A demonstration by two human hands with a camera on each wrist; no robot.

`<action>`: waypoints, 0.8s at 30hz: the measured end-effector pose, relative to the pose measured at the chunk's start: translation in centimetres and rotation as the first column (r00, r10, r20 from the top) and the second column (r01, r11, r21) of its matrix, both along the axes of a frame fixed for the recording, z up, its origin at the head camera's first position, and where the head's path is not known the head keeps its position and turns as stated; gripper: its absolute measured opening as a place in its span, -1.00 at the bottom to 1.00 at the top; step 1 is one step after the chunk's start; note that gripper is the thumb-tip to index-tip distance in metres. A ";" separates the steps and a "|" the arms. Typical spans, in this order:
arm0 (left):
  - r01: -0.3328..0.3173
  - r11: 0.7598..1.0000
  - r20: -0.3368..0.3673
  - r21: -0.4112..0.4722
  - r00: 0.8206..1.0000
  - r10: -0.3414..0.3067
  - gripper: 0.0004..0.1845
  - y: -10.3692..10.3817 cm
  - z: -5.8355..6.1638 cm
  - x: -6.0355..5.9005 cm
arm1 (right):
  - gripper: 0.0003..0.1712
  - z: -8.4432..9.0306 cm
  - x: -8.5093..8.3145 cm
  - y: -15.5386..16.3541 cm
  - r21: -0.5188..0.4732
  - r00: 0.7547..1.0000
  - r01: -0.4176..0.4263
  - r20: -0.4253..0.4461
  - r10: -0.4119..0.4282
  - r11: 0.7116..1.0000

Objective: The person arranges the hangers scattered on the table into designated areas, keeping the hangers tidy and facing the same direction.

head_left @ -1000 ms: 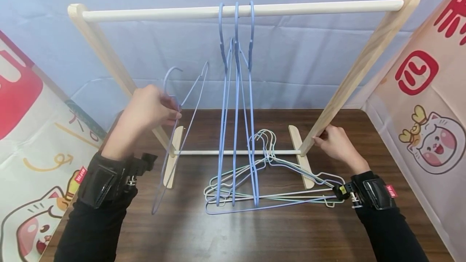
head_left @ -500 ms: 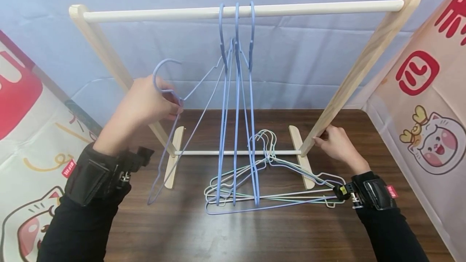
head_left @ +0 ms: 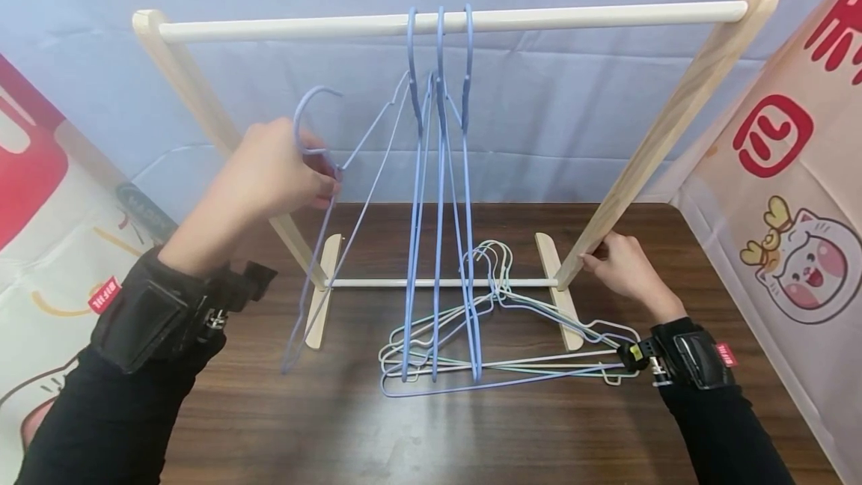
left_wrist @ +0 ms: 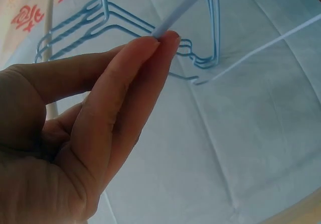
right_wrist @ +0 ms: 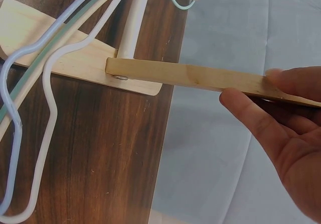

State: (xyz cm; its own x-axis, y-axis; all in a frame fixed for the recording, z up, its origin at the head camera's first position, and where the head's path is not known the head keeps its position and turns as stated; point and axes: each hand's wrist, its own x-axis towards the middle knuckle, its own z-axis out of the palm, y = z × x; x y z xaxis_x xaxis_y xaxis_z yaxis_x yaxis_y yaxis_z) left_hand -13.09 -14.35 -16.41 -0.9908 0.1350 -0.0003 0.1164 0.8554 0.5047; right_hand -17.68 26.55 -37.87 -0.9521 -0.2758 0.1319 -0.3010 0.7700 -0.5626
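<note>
Lilac hanger (head_left: 337,200) is pinched at its neck in your left hand (head_left: 269,178), below the rail (head_left: 444,21); it could snag the hung hangers (head_left: 441,193). Your right hand (head_left: 622,268) grips the leg (head_left: 646,148).

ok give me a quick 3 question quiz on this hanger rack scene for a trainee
1. How many blue hangers hang on the top rail?
2. True or false: the left hand holds a hanger that is already hooked on the rail.
3. What does the right hand hold? A) a hanger from the pile B) the rack's right leg C) nothing

Key
1. Three.
2. False: the lilac hanger in its grip is off the rail, its hook free in the air below it.
3. B. Fingers and thumb pinch the wooden leg near its foot; the pile of hangers lies untouched on the table.
</note>
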 end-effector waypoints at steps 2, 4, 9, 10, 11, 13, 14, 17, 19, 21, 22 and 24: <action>0.000 1.000 0.003 0.002 1.000 0.000 -0.96 0.1 0.2 0.0 | -0.81 0.0 0.0 0.0 0.001 1.000 0.002 0.002 -0.002 1.000; 0.000 1.000 0.007 0.003 1.000 0.000 -0.95 0.2 0.4 0.1 | -0.81 0.0 0.0 0.0 0.002 1.000 0.002 0.001 -0.002 1.000; 0.020 0.999 -0.003 -0.034 1.000 -0.020 -0.95 0.3 0.8 0.1 | -0.81 0.1 -0.1 0.0 0.006 1.000 0.004 0.003 -0.004 1.000; 0.025 0.999 -0.010 -0.044 1.000 -0.025 -0.95 0.3 0.9 0.0 | -0.81 0.1 -0.1 0.0 0.005 1.000 0.006 0.005 -0.006 1.000; 0.030 0.998 -0.014 -0.053 0.999 -0.031 -0.96 0.4 0.9 0.0 | -0.81 0.1 0.0 0.0 0.005 1.000 0.007 0.007 -0.007 1.000; 0.036 0.997 -0.014 -0.063 0.999 -0.037 -0.95 0.4 1.1 -0.1 | -0.81 0.2 0.0 0.0 0.004 1.000 0.009 0.011 -0.009 1.000; 0.037 0.997 -0.010 -0.064 0.999 -0.038 -0.94 0.4 1.2 -0.1 | -0.81 0.2 0.0 0.0 0.003 1.000 0.008 0.012 -0.009 1.000; 0.038 0.997 0.017 -0.067 0.999 -0.037 -0.94 0.4 1.6 -0.2 | -0.80 0.2 0.0 0.0 0.004 1.000 0.004 0.015 -0.004 1.000; 0.038 0.996 0.026 -0.083 0.999 -0.036 -0.94 0.5 1.9 -0.2 | -0.81 0.2 0.0 0.0 0.007 1.000 0.002 0.013 -0.002 1.000; 0.044 0.993 0.025 -0.113 0.999 -0.041 -0.94 0.7 2.2 -0.3 | -0.81 0.2 0.0 0.0 0.008 1.000 0.004 0.012 -0.004 1.000; 0.046 0.990 0.024 -0.130 0.999 -0.044 -0.93 0.8 2.4 -0.4 | -0.81 0.1 0.0 0.0 0.009 1.000 0.004 0.010 -0.004 1.000; 0.049 0.987 0.028 -0.155 0.999 -0.046 -0.92 1.0 2.8 -0.5 | -0.81 0.1 0.0 0.0 0.009 1.000 0.005 0.009 -0.006 1.000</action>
